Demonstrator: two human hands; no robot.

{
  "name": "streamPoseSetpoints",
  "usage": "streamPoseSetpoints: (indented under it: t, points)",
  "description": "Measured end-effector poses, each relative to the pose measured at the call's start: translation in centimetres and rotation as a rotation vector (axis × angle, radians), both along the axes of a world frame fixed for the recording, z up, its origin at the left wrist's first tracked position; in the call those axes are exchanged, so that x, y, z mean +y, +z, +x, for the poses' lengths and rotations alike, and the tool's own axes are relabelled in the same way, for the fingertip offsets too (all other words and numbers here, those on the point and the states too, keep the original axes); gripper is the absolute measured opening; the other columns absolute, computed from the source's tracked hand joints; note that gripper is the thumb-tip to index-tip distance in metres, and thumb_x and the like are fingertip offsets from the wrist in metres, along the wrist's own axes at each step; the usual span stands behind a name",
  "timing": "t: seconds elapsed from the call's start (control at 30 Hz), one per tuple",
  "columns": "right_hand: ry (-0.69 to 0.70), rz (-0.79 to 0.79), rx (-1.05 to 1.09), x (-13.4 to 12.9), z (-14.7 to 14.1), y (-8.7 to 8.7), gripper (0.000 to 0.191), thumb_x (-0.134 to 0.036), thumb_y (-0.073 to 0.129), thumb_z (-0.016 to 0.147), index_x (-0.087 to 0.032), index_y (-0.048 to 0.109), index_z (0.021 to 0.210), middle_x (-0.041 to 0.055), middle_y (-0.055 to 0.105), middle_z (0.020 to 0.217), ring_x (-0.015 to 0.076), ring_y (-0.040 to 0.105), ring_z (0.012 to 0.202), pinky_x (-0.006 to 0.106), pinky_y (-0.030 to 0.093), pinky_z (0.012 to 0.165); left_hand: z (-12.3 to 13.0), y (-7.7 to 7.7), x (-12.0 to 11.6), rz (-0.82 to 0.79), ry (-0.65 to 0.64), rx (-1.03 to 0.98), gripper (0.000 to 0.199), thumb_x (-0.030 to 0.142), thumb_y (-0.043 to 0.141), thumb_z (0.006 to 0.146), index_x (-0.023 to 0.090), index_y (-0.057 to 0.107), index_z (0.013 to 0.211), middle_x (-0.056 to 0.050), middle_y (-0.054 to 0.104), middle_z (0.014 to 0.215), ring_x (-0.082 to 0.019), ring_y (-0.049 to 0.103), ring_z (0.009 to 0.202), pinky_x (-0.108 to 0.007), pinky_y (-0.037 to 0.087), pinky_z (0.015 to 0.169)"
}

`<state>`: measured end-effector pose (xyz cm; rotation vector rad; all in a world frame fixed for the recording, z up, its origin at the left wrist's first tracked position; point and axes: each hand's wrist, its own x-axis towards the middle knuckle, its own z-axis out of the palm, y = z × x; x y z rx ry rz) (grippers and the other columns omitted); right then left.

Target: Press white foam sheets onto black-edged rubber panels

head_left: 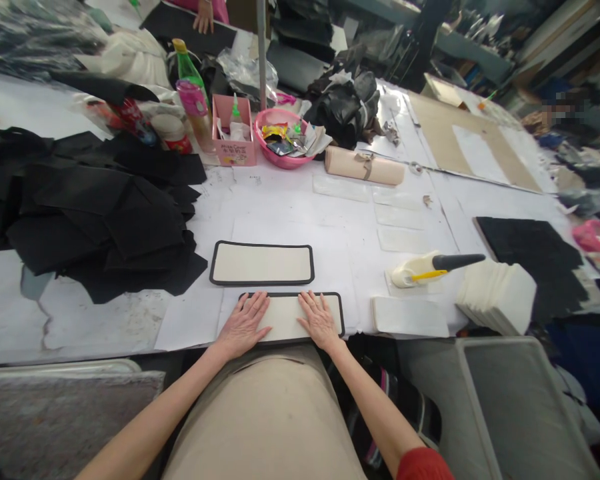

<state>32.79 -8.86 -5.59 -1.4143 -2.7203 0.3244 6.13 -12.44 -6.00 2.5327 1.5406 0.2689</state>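
A white panel with a black border (284, 319) lies at the table's front edge. My left hand (244, 323) rests flat on its left part, fingers stretched out. On the right part lies my right hand (320, 320), also flat with its fingers apart. Just beyond, a second black-bordered white panel (263, 264) lies flat on the white paper, touched by neither hand. To the right are a stack of white sheets (410, 317) and a cream container (413, 272) with a yellow-handled brush (429, 275) and a dark handle across it.
Black pieces (100, 207) are heaped at the left. Behind stand a pink box (235, 150), a pink basket (285, 160) and a green bottle (186, 67). White pieces (497, 293) and a black stack (535, 267) sit right. Another person's hand (203, 17) shows at the top.
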Motion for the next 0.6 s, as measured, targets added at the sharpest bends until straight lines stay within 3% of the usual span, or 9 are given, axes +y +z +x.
streamPoseSetpoints:
  t: [0.13, 0.27, 0.37, 0.5, 0.6]
  points:
    - [-0.071, -0.006, 0.102, -0.1, 0.7, 1.3, 0.054, -0.036, 0.039, 0.098, -0.02, 0.028, 0.149, 0.0059, 0.038, 0.151, 0.0208, 0.026, 0.143, 0.046, 0.023, 0.117, -0.4, 0.5, -0.1, 0.039, 0.01, -0.063, 0.067, 0.047, 0.043, 0.09, 0.016, 0.029, 0.147, -0.014, 0.034, 0.153, -0.026, 0.026, 0.143, -0.048, 0.019, 0.117]
    - [-0.453, 0.098, 0.29, -1.9, 3.2, 1.9, 0.049, -0.036, 0.035, 0.098, -0.017, 0.038, 0.144, 0.0121, 0.047, 0.143, 0.0239, 0.037, 0.137, 0.047, 0.034, 0.11, -1.6, 1.5, -1.8, 0.064, 0.33, -0.18, 0.061, 0.044, 0.041, 0.092, 0.014, 0.032, 0.144, -0.018, 0.046, 0.142, -0.031, 0.037, 0.135, -0.051, 0.034, 0.108]
    - [-0.722, 0.137, 0.336, -3.9, 5.3, 0.6, 0.049, -0.043, 0.034, 0.097, -0.013, 0.052, 0.132, 0.0179, 0.059, 0.127, 0.0289, 0.054, 0.12, 0.049, 0.045, 0.099, -2.4, 1.7, -3.8, 0.006, 0.502, -0.213, 0.049, 0.043, 0.04, 0.092, 0.016, 0.045, 0.133, -0.016, 0.059, 0.118, -0.031, 0.054, 0.113, -0.046, 0.049, 0.091]
    - [-0.81, 0.082, 0.315, -5.7, 6.1, -1.2, 0.053, -0.049, 0.035, 0.095, -0.01, 0.058, 0.123, 0.0199, 0.064, 0.116, 0.0314, 0.06, 0.108, 0.048, 0.049, 0.091, -2.4, 1.4, -5.3, -0.039, 0.459, -0.232, 0.037, 0.039, 0.04, 0.093, 0.021, 0.054, 0.121, -0.009, 0.062, 0.101, -0.026, 0.059, 0.094, -0.041, 0.053, 0.08]
    - [-0.802, 0.048, 0.307, -6.0, 5.7, -0.9, 0.053, -0.048, 0.034, 0.095, -0.01, 0.057, 0.125, 0.0198, 0.063, 0.118, 0.0305, 0.06, 0.109, 0.046, 0.049, 0.092, -2.1, 1.6, -5.5, -0.045, 0.446, -0.216, 0.036, 0.036, 0.04, 0.093, 0.02, 0.054, 0.121, -0.009, 0.062, 0.098, -0.026, 0.059, 0.092, -0.04, 0.052, 0.079]
